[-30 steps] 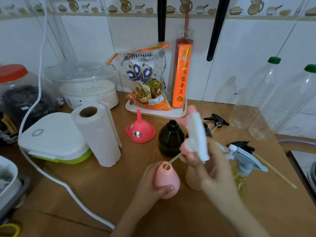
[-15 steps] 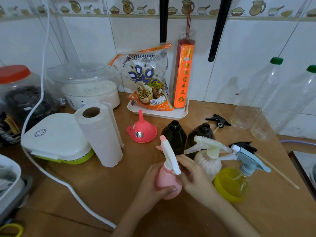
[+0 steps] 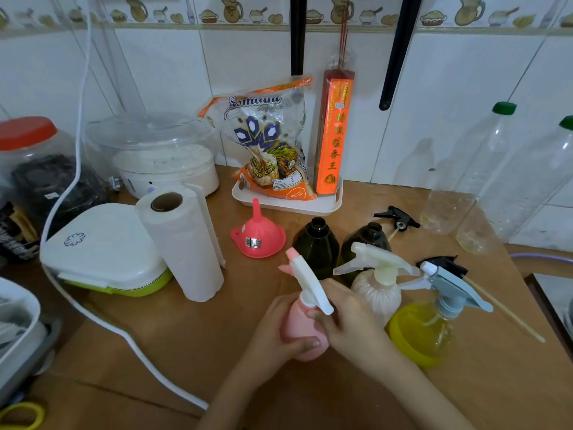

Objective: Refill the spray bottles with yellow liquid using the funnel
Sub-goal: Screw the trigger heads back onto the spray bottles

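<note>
Now the left hand (image 3: 273, 333) grips the pink spray bottle (image 3: 302, 333). Beside it, the right hand (image 3: 350, 321) pinches its white trigger head (image 3: 310, 283), with the funnel (image 3: 257, 234) behind

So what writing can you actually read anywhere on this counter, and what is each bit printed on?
"香王": the lower characters on the orange incense box; those above them are too blurred to be sure of.
Large white brand word on the rice bag: blurred, not readable with certainty.
Small print and round logo low on that bag: too small.
Barcode sticker on the pink funnel: digits unreadable.
Flower mark on the white box: a sign, no words.
</note>
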